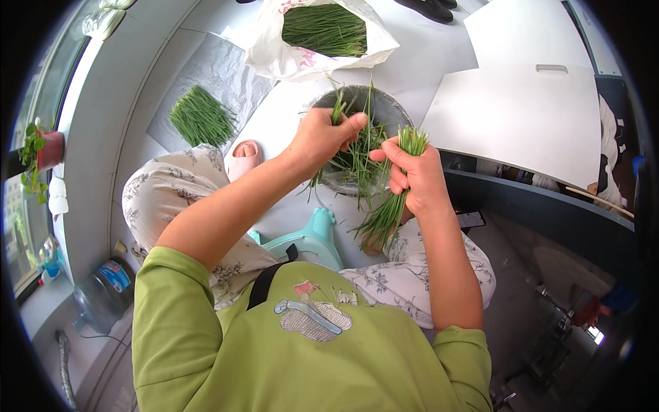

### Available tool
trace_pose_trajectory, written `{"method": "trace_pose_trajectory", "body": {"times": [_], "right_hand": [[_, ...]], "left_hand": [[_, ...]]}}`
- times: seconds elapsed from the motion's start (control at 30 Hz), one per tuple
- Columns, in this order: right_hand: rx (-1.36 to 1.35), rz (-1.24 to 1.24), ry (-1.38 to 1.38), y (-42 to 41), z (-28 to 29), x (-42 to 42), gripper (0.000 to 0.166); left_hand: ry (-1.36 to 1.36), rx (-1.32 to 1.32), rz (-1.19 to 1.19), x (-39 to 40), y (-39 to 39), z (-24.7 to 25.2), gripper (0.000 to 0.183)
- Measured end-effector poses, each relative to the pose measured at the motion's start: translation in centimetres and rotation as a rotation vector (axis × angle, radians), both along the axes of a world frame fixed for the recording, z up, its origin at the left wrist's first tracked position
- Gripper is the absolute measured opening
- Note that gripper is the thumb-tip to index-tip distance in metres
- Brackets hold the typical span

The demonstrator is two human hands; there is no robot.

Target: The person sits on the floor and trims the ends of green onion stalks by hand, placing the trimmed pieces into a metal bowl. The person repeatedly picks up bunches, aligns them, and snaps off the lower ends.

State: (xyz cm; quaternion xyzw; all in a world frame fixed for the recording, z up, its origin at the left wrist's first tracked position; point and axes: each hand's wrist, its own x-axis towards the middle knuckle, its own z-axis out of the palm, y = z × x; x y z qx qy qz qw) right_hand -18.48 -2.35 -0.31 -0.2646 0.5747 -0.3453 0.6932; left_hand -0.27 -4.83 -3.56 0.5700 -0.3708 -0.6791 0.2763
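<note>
My right hand (pixel 419 172) grips a bundle of garlic chives (pixel 386 216), cut ends up and leaves hanging down towards my knee. My left hand (pixel 329 136), over the left side of a lined bin (pixel 399 105), is closed on a few loose green stalks (pixel 338 110). Tangled chive scraps (pixel 363 154) hang between the hands and lie in the bin. Left of the bin, a neat pile of chives (pixel 201 116) rests on a grey plastic sheet (pixel 206 62). Beyond the bin stands a white plastic bag (pixel 273 56) holding more chives (pixel 324 28).
A turquoise plastic stool (pixel 309 237) stands between my legs, near a pink slipper (pixel 244 159). At right are white cabinet panels (pixel 515 118) and a phone (pixel 471 219). A potted plant (pixel 50 149) and a large water bottle (pixel 103 296) are at left.
</note>
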Motion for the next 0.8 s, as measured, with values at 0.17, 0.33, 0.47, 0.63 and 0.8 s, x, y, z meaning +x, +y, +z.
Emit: {"method": "trace_pose_trajectory", "body": {"times": [0.17,0.33,0.47,0.63,0.8], "right_hand": [[-0.053,-0.080,-0.052,-0.2,-0.2,-0.3,0.008],[-0.057,-0.073,-0.109,0.0,-0.4,0.1,0.009],[-0.053,-0.083,-0.061,0.0,0.8,1.2,0.010],[-0.122,-0.166,-0.032,-0.6,1.1,-0.3,0.009],[-0.170,-0.232,-0.096,-1.4,1.7,-2.5,0.008]], "left_hand": [[0.309,0.121,-0.105,-1.1,2.1,-0.6,0.015],[0.448,0.211,-0.104,-1.2,2.6,1.0,0.019],[0.455,0.205,-0.059,-1.0,2.7,0.2,0.015],[0.449,0.177,-0.096,-0.8,2.2,0.1,0.013],[0.457,0.200,-0.104,-0.6,2.1,0.1,0.011]]}}
